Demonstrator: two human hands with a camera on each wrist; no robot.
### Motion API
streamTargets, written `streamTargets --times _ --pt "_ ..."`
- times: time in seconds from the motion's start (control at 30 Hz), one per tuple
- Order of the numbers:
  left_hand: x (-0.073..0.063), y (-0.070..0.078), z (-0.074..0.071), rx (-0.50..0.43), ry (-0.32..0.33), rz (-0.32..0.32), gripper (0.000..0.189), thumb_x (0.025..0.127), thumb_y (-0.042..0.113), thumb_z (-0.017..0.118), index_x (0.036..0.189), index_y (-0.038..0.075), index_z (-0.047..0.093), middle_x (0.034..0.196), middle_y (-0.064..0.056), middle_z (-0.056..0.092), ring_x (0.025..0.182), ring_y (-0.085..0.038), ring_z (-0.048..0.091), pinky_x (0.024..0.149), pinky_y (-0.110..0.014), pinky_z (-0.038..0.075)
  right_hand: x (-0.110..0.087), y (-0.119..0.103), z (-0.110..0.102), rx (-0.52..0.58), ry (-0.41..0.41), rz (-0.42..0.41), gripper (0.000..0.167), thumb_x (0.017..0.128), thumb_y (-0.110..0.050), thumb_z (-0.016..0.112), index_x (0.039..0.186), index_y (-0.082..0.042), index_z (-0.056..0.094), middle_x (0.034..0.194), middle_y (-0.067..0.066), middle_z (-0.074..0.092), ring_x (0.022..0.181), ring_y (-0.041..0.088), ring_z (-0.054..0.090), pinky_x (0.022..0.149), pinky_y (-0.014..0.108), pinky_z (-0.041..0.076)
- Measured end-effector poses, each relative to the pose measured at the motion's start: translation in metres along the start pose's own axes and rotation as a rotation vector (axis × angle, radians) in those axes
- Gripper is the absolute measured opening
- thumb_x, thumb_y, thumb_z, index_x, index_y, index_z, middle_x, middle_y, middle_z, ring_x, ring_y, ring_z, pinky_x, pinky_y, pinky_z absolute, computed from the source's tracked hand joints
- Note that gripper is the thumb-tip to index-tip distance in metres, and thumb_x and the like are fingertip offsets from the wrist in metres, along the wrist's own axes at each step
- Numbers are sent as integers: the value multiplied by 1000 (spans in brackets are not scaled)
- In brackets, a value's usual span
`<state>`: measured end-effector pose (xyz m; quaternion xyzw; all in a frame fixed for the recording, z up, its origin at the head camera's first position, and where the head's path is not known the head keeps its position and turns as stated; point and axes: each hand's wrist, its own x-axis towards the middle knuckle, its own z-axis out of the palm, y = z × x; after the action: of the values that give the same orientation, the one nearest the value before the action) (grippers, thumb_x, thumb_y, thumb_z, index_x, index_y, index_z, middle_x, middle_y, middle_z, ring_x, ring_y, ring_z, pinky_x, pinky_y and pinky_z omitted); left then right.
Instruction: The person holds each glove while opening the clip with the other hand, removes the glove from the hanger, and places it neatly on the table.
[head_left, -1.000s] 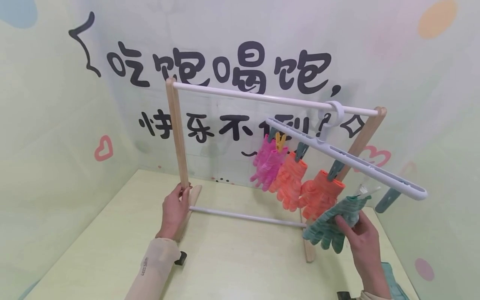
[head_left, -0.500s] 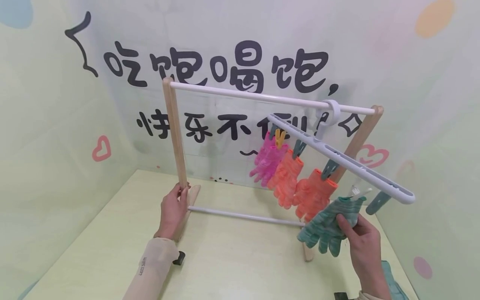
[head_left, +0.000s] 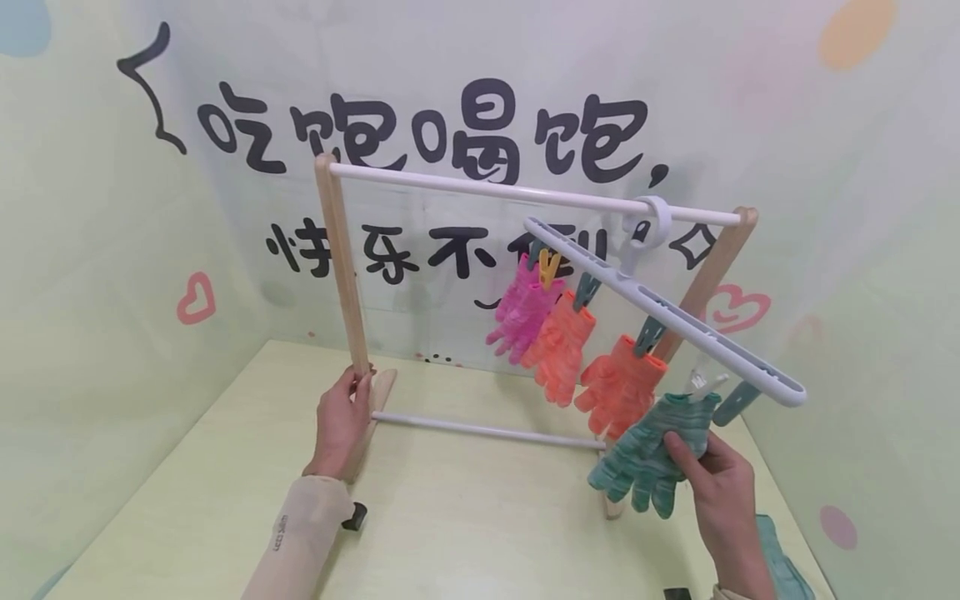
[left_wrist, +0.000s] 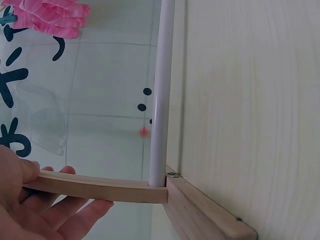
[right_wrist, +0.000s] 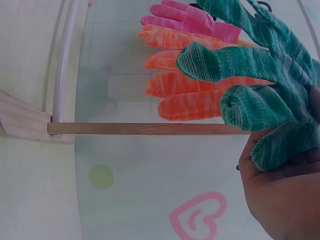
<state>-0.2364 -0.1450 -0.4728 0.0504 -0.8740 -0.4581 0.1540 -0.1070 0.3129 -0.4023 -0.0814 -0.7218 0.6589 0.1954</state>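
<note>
My left hand [head_left: 341,425] grips the left wooden post [head_left: 343,275] of a drying rack, near its foot. In the left wrist view the fingers [left_wrist: 82,217] lie under the post and the thumb on top. My right hand [head_left: 723,492] pinches a green knitted glove [head_left: 660,450] by its side, thumb in front. A clear whitish clip [head_left: 705,383] sits at that glove's cuff, below a grey hanger [head_left: 675,312]; whether it joins the hanger is unclear. Two orange gloves [head_left: 622,387] and a pair of pink gloves [head_left: 525,312] hang from the hanger by clothespins.
The hanger's ring [head_left: 652,223] hooks over the rack's white top bar [head_left: 487,190], near the right post [head_left: 712,279]. A bare grey-green clothespin [head_left: 737,404] hangs at the near end. Another green piece of fabric [head_left: 782,558] lies on the table [head_left: 480,517] behind the right forearm.
The hanger's near end has swung left, and the orange gloves with it. The green glove's cuff has shifted slightly left in my right hand. My left hand keeps its grip; the head view has shifted slightly.
</note>
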Motion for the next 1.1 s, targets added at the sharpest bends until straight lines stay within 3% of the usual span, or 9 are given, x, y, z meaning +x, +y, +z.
streamTargets --times 0.23,0.37,0.47,0.53,0.73,0.9,1.1 --pt "0 0 -4 -14 -24 -19 36 112 26 45 141 9 60 142 -24 64 122 -41 68 77 -35 57 0 0 1 -11 -5 7 10 97 -7 73 105 -12 77 83 -12 79 74 3 73 73 18 58" --pt "-4 1 -6 -13 -57 -44 39 112 26 45 144 6 56 145 -27 60 125 -44 66 91 -48 60 -1 0 0 -14 0 10 12 97 -7 73 107 -12 77 84 -13 79 76 3 73 73 17 58" --pt "-12 2 -7 7 -68 -59 42 111 25 47 148 4 52 148 -26 57 134 -45 59 104 -57 54 -2 0 0 -6 2 16 13 96 -7 73 108 -11 77 85 -12 79 77 3 73 74 17 58" --pt "-17 3 -6 21 -63 -65 44 110 23 48 149 3 49 149 -25 56 136 -44 57 106 -60 51 -3 0 0 3 3 21 13 96 -6 73 107 -11 77 85 -12 79 77 3 73 74 17 58" --pt "-36 10 -1 65 29 -58 43 106 20 54 143 -1 47 142 -23 53 122 -44 64 87 -59 54 -5 0 -1 7 -1 29 13 96 -7 73 108 -11 77 85 -12 78 77 3 72 75 17 57" --pt "-50 24 9 5 62 -30 45 105 18 56 143 -2 43 136 -23 51 109 -43 67 81 -54 57 -8 1 -2 -3 -3 45 14 97 -8 73 109 -13 77 86 -12 78 79 3 72 77 16 57" --pt "-63 59 23 -78 -34 52 40 104 17 60 141 3 52 135 -18 58 109 -35 68 85 -47 58 -11 1 -2 -8 -5 58 15 97 -9 72 110 -14 77 87 -13 78 80 2 70 78 16 56"
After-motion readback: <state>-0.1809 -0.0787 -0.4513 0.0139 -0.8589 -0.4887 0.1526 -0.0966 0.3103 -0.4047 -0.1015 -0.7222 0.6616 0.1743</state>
